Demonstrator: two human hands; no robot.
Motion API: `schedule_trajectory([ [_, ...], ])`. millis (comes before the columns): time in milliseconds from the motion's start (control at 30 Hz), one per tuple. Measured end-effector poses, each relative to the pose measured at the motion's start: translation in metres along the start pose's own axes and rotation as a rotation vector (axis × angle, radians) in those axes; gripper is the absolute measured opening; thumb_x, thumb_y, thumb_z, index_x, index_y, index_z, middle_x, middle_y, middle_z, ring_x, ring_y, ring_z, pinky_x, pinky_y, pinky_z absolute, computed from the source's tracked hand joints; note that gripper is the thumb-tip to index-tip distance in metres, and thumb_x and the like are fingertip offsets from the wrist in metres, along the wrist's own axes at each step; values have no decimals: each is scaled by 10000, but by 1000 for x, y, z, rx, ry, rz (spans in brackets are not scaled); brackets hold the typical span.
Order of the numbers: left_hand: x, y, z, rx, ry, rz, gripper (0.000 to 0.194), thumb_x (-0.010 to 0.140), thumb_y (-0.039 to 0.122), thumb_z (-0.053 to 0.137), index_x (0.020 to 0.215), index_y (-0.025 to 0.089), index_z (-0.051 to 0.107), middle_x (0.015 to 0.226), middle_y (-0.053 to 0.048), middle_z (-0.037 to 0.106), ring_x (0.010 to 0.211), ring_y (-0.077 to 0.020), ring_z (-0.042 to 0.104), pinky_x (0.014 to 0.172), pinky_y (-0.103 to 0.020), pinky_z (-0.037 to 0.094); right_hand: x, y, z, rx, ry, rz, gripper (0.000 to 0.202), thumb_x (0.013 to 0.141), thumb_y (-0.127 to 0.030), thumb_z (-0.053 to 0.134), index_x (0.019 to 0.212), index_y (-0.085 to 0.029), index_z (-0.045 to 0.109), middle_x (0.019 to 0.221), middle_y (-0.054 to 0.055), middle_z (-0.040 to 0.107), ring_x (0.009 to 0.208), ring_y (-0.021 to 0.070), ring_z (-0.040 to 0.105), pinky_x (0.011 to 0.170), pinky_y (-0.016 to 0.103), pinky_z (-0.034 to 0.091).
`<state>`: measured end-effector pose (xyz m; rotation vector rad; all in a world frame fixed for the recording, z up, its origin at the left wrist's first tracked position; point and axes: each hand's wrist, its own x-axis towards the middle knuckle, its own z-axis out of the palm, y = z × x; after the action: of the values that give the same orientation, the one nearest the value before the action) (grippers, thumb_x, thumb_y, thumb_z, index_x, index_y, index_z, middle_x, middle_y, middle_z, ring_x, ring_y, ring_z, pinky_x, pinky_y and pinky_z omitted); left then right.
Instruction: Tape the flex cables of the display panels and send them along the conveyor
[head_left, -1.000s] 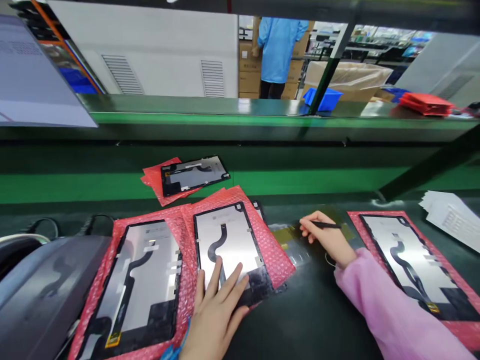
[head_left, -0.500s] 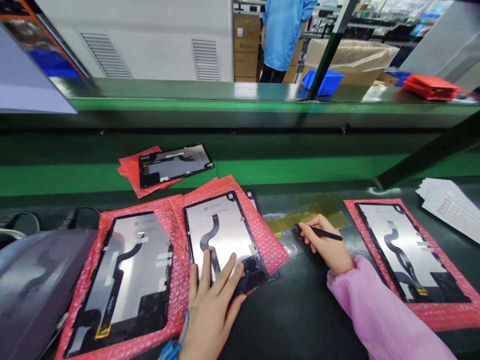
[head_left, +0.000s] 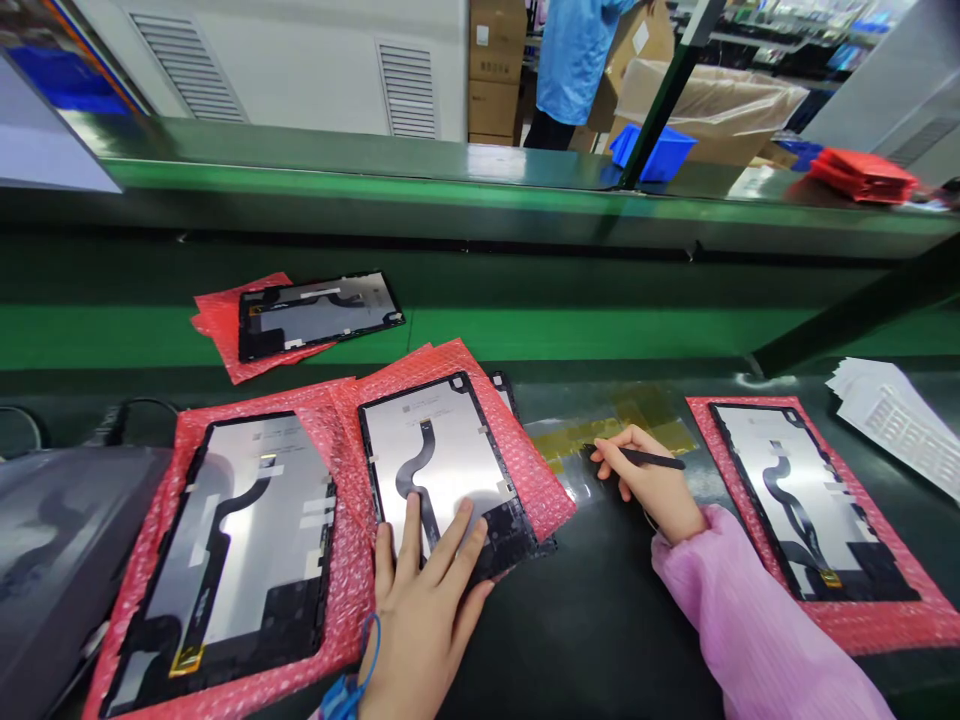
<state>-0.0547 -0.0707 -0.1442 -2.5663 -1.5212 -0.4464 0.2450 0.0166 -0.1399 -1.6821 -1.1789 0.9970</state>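
Note:
My left hand (head_left: 424,600) lies spread over the lower part of the middle tablet screen panel (head_left: 442,455), fingertips on its silver back near the dark ribbon cable. That panel rests on red bubble wrap (head_left: 544,490), partly covering another panel (head_left: 504,388). In my right hand (head_left: 649,485) is a pair of black tweezers (head_left: 652,459), pinched between thumb and fingers. Their tip is at strips of amber tape (head_left: 562,442) on the dark table; whether it grips one I cannot tell. A left panel (head_left: 232,550) and a right panel (head_left: 810,500) lie on their own red wraps.
Another panel (head_left: 322,312) sits with red wrap on the green strip behind the table. A grey machine (head_left: 67,560) stands at left, printed sheets (head_left: 896,420) at right. A dark slanted post (head_left: 855,310) rises at right. Beyond is a person in blue (head_left: 574,60).
The view has tilted slightly, and the panel on the green strip appears farther left. My left hand stays on the middle panel; the tweezers' tip shifts slightly left. A cardboard box shows beside the person.

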Motion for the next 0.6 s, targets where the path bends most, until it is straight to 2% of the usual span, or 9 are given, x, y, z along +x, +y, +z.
schedule_trajectory([
  [100,-1,1,1,-32,-6,-18,449,987,241,531,1430,289,590,1538,18,542,1477,-511,328,1020,-762,448,0,0,0,27,12,-11,457,769,-630,765,720,-195,633,612,25,712,332,65,442,337,201,326],
  [233,-1,3,3,-131,-13,-67,461,984,238,553,1438,312,573,1527,4,558,1497,-494,302,1087,-789,367,1,-2,1,68,20,-37,474,759,-641,775,697,-201,610,605,33,719,336,56,397,328,191,279],
  [367,-2,0,-5,-336,-13,-131,468,1011,215,514,1469,309,513,1534,-45,552,1518,-432,302,1117,-782,338,-17,-10,11,205,-24,-68,486,753,-625,801,658,-207,570,617,39,732,330,61,446,320,184,318],
  [433,-5,-6,-14,-467,37,-184,478,1028,178,462,1492,292,468,1543,-76,541,1533,-354,307,1148,-681,390,-36,-16,23,298,-106,-72,449,793,-577,798,673,-207,574,634,38,739,345,76,511,316,174,351],
  [533,-11,-17,-28,-587,116,-229,485,1019,113,427,1478,264,462,1497,-97,584,1514,-253,371,1176,-502,437,-68,-23,46,357,-321,-44,399,854,-517,772,697,-199,589,646,39,747,354,81,558,314,159,386],
  [600,-17,-24,-34,-607,98,-198,458,1005,99,449,1436,246,493,1451,-101,626,1466,-226,454,1194,-460,421,-84,-26,62,366,-423,-11,393,865,-512,765,705,-192,600,640,43,749,339,77,557,311,152,397],
])
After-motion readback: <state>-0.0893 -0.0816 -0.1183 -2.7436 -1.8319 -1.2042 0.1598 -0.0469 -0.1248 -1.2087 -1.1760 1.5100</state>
